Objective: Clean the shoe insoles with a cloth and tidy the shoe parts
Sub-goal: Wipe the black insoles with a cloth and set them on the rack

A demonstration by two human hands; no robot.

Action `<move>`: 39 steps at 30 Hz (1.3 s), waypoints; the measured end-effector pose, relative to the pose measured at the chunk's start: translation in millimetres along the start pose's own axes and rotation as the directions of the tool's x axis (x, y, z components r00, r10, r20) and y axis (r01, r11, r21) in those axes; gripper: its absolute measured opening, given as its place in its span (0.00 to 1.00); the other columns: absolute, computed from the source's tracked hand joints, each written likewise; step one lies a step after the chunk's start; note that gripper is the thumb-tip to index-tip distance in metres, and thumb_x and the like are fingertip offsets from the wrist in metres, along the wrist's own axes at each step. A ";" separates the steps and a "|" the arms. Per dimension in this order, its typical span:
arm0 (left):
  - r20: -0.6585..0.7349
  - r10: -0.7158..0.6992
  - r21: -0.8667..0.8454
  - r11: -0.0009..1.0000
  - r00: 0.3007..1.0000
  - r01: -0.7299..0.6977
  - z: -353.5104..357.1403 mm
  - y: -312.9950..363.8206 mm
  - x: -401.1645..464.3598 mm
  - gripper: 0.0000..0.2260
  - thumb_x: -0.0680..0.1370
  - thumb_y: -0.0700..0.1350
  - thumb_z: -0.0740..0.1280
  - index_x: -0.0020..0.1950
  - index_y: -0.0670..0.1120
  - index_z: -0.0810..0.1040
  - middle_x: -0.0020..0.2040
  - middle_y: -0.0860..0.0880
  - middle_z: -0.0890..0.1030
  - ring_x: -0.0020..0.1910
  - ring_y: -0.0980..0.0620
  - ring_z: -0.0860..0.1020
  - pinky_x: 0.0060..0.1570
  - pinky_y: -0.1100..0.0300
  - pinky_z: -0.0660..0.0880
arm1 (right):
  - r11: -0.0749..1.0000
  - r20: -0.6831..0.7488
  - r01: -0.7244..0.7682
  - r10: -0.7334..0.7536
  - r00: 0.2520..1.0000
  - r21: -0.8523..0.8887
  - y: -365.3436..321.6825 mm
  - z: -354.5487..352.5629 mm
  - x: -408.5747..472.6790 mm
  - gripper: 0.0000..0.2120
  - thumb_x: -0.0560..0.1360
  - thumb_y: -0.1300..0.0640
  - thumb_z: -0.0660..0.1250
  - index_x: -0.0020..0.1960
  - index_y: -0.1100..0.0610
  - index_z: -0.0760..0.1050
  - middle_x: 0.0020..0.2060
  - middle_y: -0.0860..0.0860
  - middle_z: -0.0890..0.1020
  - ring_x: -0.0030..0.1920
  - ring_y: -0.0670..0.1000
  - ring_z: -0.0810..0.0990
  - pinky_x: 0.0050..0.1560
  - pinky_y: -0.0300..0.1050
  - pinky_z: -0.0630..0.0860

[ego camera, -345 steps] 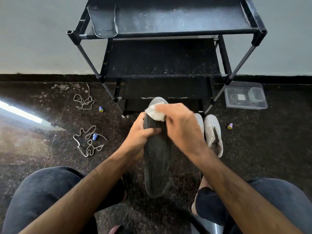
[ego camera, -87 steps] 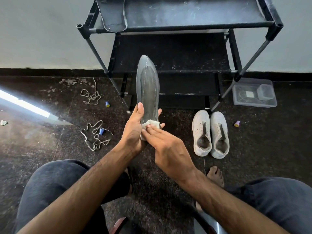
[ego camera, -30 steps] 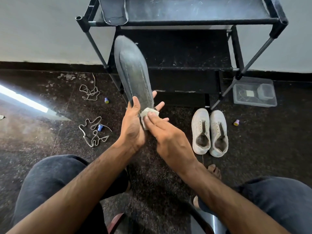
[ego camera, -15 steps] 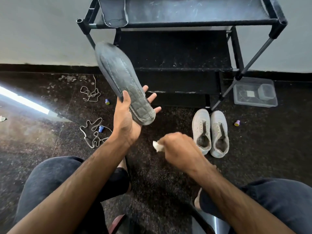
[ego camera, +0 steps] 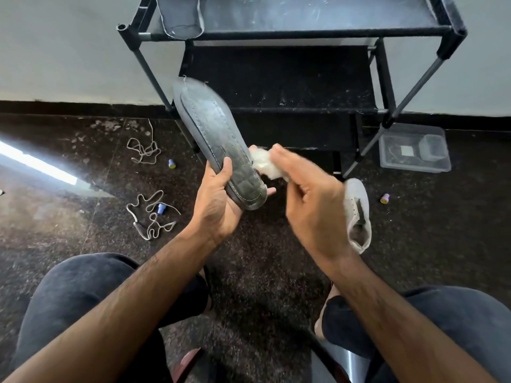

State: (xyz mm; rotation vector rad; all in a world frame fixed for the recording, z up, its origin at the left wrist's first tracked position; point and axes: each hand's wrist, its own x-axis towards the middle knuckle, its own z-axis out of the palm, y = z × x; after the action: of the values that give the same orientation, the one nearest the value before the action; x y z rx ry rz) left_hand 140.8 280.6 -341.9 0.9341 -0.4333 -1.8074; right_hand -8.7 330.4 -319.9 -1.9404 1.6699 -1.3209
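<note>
Dark speckled floor [ego camera: 262, 258] before a black shoe rack [ego camera: 290, 34], the rack taken as landmark throughout. Left of the rack, nearer the wall: one loose shoelace [ego camera: 143, 149] in a small tangle, with a small blue cap-like piece [ego camera: 172, 163] just beside it. Left of the rack and nearer the person: a second shoelace [ego camera: 150, 214], looped, with another blue piece [ego camera: 161, 208] lying among its loops. On the rack's top shelf, at its left end: a dark insole [ego camera: 179, 16] lying flat, partly cut off by the frame edge. In front of the rack's left leg, raised above the floor: a second grey insole [ego camera: 218, 145], stitched along its edge, tilted with its toe toward the rack and upper left. Left hand [ego camera: 218, 208]: closed around the heel end of this insole, thumb on the upper face, fingers beneath. Directly in front of the rack's lowest shelf: a crumpled white cloth [ego camera: 265, 165], touching the insole's right edge. Right hand [ego camera: 315, 211]: blurred, fingers bunched and pinching the cloth. In front of the rack's right legs: a white shoe [ego camera: 358, 214] on the floor, largely hidden behind the right hand. Right of the rack, near the wall: a clear plastic container [ego camera: 414, 153], lidded, contents not legible. Further toward the person from the container: a small purple and yellow piece [ego camera: 385, 198].
</note>
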 end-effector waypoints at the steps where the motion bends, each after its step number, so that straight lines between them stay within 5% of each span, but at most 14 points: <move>1: 0.010 0.000 -0.014 1.000 1.000 0.000 -0.8 0.4 0.4 0.18 0.87 0.46 0.52 0.77 0.53 0.64 0.70 0.40 0.78 0.65 0.35 0.79 0.55 0.33 0.78 | 0.997 0.117 0.063 -0.057 0.992 -0.049 0.9 6.9 -6.1 0.21 0.77 0.73 0.64 0.68 0.64 0.76 0.66 0.58 0.80 0.68 0.52 0.78 0.70 0.47 0.74; 4: 0.022 0.019 0.018 1.000 1.000 -0.019 -7.8 6.7 5.6 0.20 0.87 0.46 0.51 0.80 0.49 0.60 0.71 0.38 0.76 0.66 0.30 0.77 0.67 0.30 0.69 | 0.975 0.377 0.186 -0.127 0.917 -0.122 8.5 25.0 -25.4 0.25 0.77 0.74 0.61 0.73 0.64 0.71 0.72 0.59 0.73 0.74 0.54 0.71 0.73 0.50 0.70; 10: 0.009 0.034 0.048 0.998 0.999 -0.034 -16.3 11.8 6.3 0.19 0.87 0.46 0.51 0.79 0.49 0.60 0.71 0.39 0.76 0.65 0.29 0.77 0.66 0.32 0.72 | 0.970 0.355 0.208 -0.150 0.923 -0.129 11.7 27.0 -25.4 0.20 0.80 0.67 0.58 0.71 0.63 0.73 0.69 0.59 0.76 0.72 0.53 0.74 0.71 0.48 0.73; 16: 0.006 0.031 0.070 0.997 0.999 -0.031 -14.4 10.0 4.6 0.18 0.87 0.46 0.51 0.78 0.52 0.62 0.70 0.40 0.77 0.65 0.32 0.78 0.61 0.27 0.72 | 0.938 0.467 0.122 0.046 0.883 -0.324 28.0 13.2 -21.6 0.09 0.78 0.62 0.65 0.50 0.58 0.85 0.47 0.52 0.86 0.49 0.53 0.84 0.49 0.51 0.82; 19: -0.006 0.027 0.069 0.997 1.000 -0.026 -11.8 8.3 4.8 0.19 0.87 0.46 0.51 0.79 0.52 0.62 0.70 0.41 0.77 0.66 0.34 0.78 0.62 0.26 0.71 | 0.970 0.325 -0.020 0.102 0.940 -0.244 27.7 4.4 -13.8 0.10 0.75 0.67 0.69 0.51 0.58 0.86 0.46 0.51 0.87 0.48 0.49 0.85 0.51 0.49 0.83; 23: -0.016 0.011 0.059 0.998 1.000 -0.010 -5.8 0.7 0.3 0.15 0.87 0.45 0.54 0.72 0.54 0.69 0.65 0.47 0.82 0.61 0.42 0.82 0.58 0.28 0.75 | 0.997 -0.011 -0.073 0.073 0.997 -0.013 0.1 -6.9 4.2 0.18 0.75 0.72 0.66 0.62 0.61 0.82 0.57 0.53 0.85 0.60 0.46 0.82 0.64 0.41 0.78; 25: -0.027 -0.003 -0.003 1.000 1.000 0.003 -3.2 -3.9 0.7 0.14 0.87 0.44 0.55 0.70 0.52 0.72 0.62 0.47 0.83 0.58 0.45 0.84 0.51 0.35 0.80 | 0.999 -0.012 -0.019 0.019 1.000 0.026 -9.7 0.5 3.7 0.20 0.75 0.74 0.65 0.65 0.63 0.79 0.61 0.55 0.83 0.65 0.48 0.80 0.66 0.44 0.76; 27: -0.010 -0.021 -0.044 0.999 1.000 0.021 -0.9 -4.8 -1.0 0.15 0.87 0.45 0.53 0.73 0.50 0.69 0.66 0.42 0.81 0.62 0.40 0.82 0.56 0.39 0.80 | 0.994 0.144 0.107 -0.105 0.984 -0.005 -12.6 14.4 -7.2 0.21 0.76 0.74 0.64 0.67 0.65 0.77 0.65 0.58 0.80 0.68 0.51 0.77 0.69 0.49 0.75; 31: 0.099 -0.102 -0.011 0.995 0.990 0.103 -5.9 0.0 -0.5 0.19 0.87 0.53 0.50 0.78 0.56 0.63 0.73 0.42 0.75 0.68 0.34 0.76 0.63 0.26 0.70 | 0.946 0.452 0.318 -0.255 0.855 -0.067 -0.8 25.7 -28.9 0.21 0.82 0.66 0.53 0.73 0.65 0.70 0.73 0.61 0.72 0.77 0.56 0.67 0.74 0.53 0.68; 39: 0.044 -0.077 -0.026 0.997 0.996 0.079 -11.9 8.6 4.0 0.18 0.87 0.50 0.49 0.77 0.53 0.63 0.71 0.41 0.77 0.65 0.31 0.78 0.58 0.27 0.74 | 0.843 0.486 0.524 -0.411 0.771 -0.119 13.8 15.8 -24.7 0.15 0.83 0.66 0.61 0.68 0.66 0.76 0.69 0.62 0.76 0.72 0.58 0.73 0.71 0.52 0.72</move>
State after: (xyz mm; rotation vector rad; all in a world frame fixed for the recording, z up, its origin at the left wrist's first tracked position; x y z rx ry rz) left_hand 154.5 274.8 -345.4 0.9059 -0.4029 -1.9025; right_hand -3.9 342.5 -349.6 -2.6920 1.2021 -0.7087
